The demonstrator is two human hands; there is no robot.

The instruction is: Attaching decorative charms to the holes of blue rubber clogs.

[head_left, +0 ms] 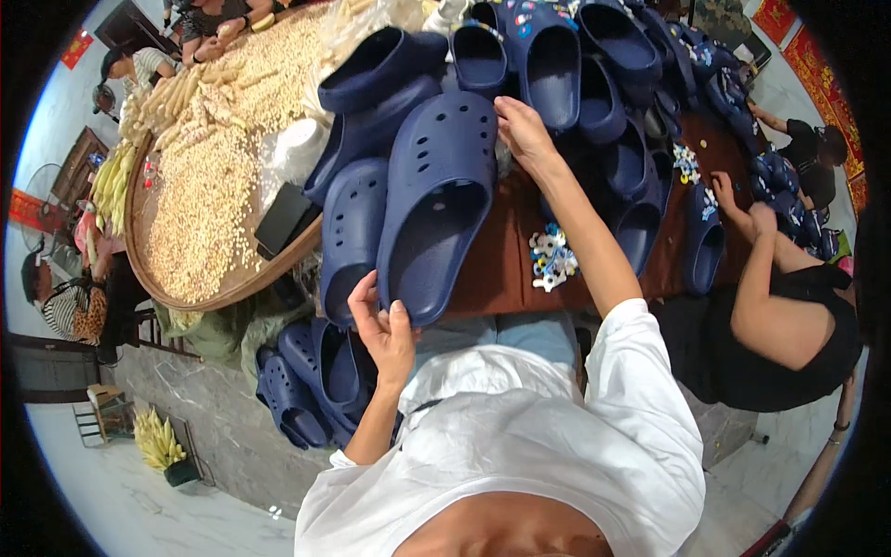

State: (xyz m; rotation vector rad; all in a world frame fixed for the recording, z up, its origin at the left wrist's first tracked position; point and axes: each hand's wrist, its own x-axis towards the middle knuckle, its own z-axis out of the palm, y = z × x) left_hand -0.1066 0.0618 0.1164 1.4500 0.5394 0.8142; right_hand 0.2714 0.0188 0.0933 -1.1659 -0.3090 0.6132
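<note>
A navy blue foam clog (441,200) with round holes over its toe lies between my two hands, its heel toward me. My left hand (385,334) grips the heel end, thumb and fingers pressed on its rim. At the toe's right side, my right hand (525,135) holds the edge with its fingertips. Just left of this clog rests a second navy clog (353,237), partly covered by it. Several more clogs (380,79) are piled behind. A small heap of white, blue and yellow shoe charms (553,258) sits on the brown tabletop (492,269) to the right.
A round wicker tray (223,295) of corn kernels stands left, with a dark phone (283,219) on its edge. More clogs (297,390) lie below the table's left side. Close on the right, a co-worker's arm (761,278) reaches over the table. Other people sit around it.
</note>
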